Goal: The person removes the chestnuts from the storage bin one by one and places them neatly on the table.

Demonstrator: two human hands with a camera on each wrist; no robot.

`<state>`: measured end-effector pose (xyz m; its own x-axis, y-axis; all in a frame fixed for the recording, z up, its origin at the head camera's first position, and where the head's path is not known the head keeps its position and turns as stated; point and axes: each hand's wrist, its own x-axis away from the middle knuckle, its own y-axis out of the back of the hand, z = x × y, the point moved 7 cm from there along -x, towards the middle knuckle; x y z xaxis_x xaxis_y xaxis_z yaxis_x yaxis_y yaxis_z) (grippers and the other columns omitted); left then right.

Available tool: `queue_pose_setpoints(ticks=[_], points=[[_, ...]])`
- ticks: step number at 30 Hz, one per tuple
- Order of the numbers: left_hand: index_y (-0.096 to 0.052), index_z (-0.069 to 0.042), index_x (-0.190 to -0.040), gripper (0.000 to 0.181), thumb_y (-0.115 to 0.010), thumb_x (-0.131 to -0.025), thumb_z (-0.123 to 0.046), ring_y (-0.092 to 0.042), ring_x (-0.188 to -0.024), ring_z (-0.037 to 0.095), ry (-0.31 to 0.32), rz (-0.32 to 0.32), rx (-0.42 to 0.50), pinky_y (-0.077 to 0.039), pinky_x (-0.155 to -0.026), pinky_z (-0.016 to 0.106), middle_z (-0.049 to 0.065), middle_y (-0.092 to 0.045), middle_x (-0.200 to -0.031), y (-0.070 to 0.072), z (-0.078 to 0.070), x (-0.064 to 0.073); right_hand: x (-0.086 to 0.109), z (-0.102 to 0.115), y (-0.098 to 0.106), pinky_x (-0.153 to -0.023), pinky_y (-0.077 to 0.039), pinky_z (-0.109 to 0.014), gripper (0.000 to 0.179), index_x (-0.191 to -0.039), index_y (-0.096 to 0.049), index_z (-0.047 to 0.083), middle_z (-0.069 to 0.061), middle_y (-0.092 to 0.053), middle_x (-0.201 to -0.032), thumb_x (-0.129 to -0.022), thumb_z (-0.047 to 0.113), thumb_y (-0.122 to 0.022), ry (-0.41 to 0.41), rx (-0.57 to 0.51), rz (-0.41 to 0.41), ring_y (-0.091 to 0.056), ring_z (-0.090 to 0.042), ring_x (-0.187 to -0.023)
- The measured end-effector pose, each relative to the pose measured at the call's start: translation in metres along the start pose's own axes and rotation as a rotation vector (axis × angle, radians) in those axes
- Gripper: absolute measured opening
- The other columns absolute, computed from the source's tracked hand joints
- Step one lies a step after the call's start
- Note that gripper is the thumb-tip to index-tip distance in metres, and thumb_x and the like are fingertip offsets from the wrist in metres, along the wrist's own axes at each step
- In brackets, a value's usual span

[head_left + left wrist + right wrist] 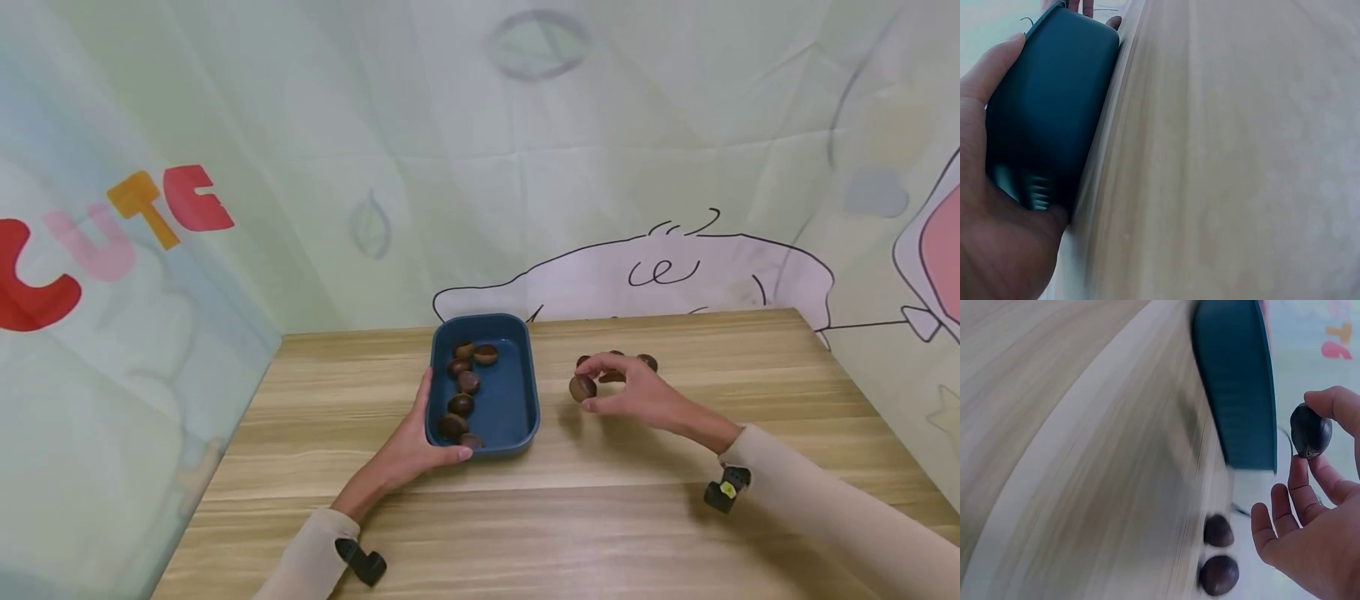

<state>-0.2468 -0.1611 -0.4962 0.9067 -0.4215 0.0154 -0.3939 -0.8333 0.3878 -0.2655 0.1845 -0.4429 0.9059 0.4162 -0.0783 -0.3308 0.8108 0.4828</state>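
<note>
I have the right fingers [1300,487] narrowed in a pinch on one brown chestnut [1311,430]; the outer fingers hang free of it. The right hand [637,393] holds it above the wooden surface [570,517], just to the right of a blue tray [506,408] and apart from it. I judge the chestnut light, hard and stiff-shelled. Its glossy, rounded skin could slip or roll, so I would take it across its widest sides with gentle, even pressure. Beside and beyond this hand, more loose chestnuts [648,362] rest on the surface, partly hidden. Farther left, the left hand [408,450] grips the tray at its near left corner, thumb at the near side. The tray looks rigid, so I trust its wall as a hold. Seven chestnuts [468,382] lie inside, mostly along its left side.
</note>
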Motion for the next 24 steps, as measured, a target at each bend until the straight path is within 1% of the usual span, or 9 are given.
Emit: queue_pose_setpoints(ticks=[4, 8, 10, 12, 14, 16, 19, 22, 24], points=[[0.013, -0.031, -0.177, 0.140, -0.094, -0.087, -0.038, -0.018, -0.167, 0.042, -0.014, 0.002, 0.016, -0.018, -0.129, 0.072, 0.013, -0.004, -0.185, 0.001, 0.001, 0.001, 0.006, -0.009, 0.014, -0.114, -0.047, -0.061, 0.043, -0.130, -0.073, 0.002, -0.013, -0.073, -0.129, -0.091, 0.009, -0.089, -0.023, -0.010, -0.040, -0.063, -0.035, -0.125], [0.014, -0.031, -0.177, 0.140, -0.093, -0.087, -0.037, -0.017, -0.167, 0.042, 0.008, -0.008, -0.006, -0.018, -0.128, 0.072, 0.013, -0.004, -0.185, 0.002, 0.004, 0.002, 0.012, -0.022, 0.030, -0.112, -0.048, -0.059, 0.043, -0.131, -0.074, 0.004, -0.014, -0.073, -0.132, -0.092, 0.013, -0.089, -0.079, 0.001, -0.087, -0.064, -0.036, -0.126], [0.014, -0.031, -0.177, 0.139, -0.093, -0.087, -0.036, -0.018, -0.167, 0.042, 0.010, -0.008, 0.002, -0.018, -0.129, 0.072, 0.013, -0.004, -0.185, 0.002, 0.004, 0.002, 0.016, -0.027, 0.039, -0.108, -0.050, -0.053, 0.043, -0.131, -0.074, 0.003, -0.014, -0.073, -0.131, -0.093, 0.016, -0.089, -0.100, 0.010, -0.109, -0.064, -0.035, -0.124], [0.013, -0.031, -0.177, 0.140, -0.093, -0.087, -0.039, -0.018, -0.167, 0.041, 0.020, -0.014, -0.010, -0.018, -0.129, 0.071, 0.012, -0.004, -0.185, 0.002, 0.004, 0.003, 0.019, -0.031, 0.048, -0.105, -0.052, -0.045, 0.043, -0.132, -0.074, 0.002, -0.015, -0.073, -0.129, -0.094, 0.017, -0.088, -0.109, 0.021, -0.129, -0.064, -0.033, -0.122], [0.012, -0.032, -0.177, 0.138, -0.093, -0.087, -0.036, -0.018, -0.167, 0.041, 0.004, -0.007, 0.019, -0.019, -0.129, 0.071, 0.011, -0.004, -0.185, 0.001, 0.002, 0.002, 0.023, -0.034, 0.057, -0.100, -0.054, -0.035, 0.044, -0.133, -0.073, 0.000, -0.017, -0.073, -0.128, -0.096, 0.016, -0.087, -0.118, 0.025, -0.148, -0.064, -0.034, -0.121], [0.011, -0.032, -0.177, 0.137, -0.093, -0.087, -0.033, -0.018, -0.167, 0.040, -0.016, -0.001, 0.045, -0.019, -0.128, 0.071, 0.010, -0.004, -0.185, 0.000, 0.000, 0.000, 0.027, -0.039, 0.066, -0.096, -0.054, -0.025, 0.046, -0.136, -0.071, -0.002, -0.019, -0.072, -0.131, -0.096, 0.017, -0.087, -0.132, 0.031, -0.169, -0.065, -0.036, -0.124], [0.012, -0.033, -0.177, 0.138, -0.093, -0.088, -0.033, -0.019, -0.167, 0.040, -0.024, 0.008, 0.058, -0.020, -0.128, 0.072, 0.010, -0.004, -0.185, -0.001, 0.000, 0.000, 0.033, -0.049, 0.078, -0.093, -0.053, -0.019, 0.050, -0.139, -0.069, -0.002, -0.021, -0.070, -0.137, -0.097, 0.019, -0.086, -0.158, 0.050, -0.194, -0.063, -0.041, -0.130], [0.013, -0.033, -0.176, 0.139, -0.093, -0.087, -0.036, -0.017, -0.168, 0.040, 0.001, 0.008, 0.041, -0.019, -0.129, 0.071, 0.009, -0.002, -0.185, 0.000, 0.002, 0.000, 0.037, -0.059, 0.088, -0.099, -0.052, -0.024, 0.052, -0.142, -0.067, -0.002, -0.022, -0.069, -0.141, -0.098, 0.020, -0.086, -0.173, 0.092, -0.210, -0.060, -0.041, -0.134], [0.014, -0.033, -0.176, 0.139, -0.093, -0.087, -0.039, -0.015, -0.168, 0.039, 0.019, 0.007, 0.029, -0.018, -0.129, 0.070, 0.009, 0.000, -0.186, 0.000, 0.003, 0.000, 0.039, -0.065, 0.094, -0.104, -0.052, -0.031, 0.053, -0.142, -0.067, -0.003, -0.022, -0.069, -0.141, -0.099, 0.020, -0.086, -0.178, 0.127, -0.216, -0.060, -0.039, -0.134]])
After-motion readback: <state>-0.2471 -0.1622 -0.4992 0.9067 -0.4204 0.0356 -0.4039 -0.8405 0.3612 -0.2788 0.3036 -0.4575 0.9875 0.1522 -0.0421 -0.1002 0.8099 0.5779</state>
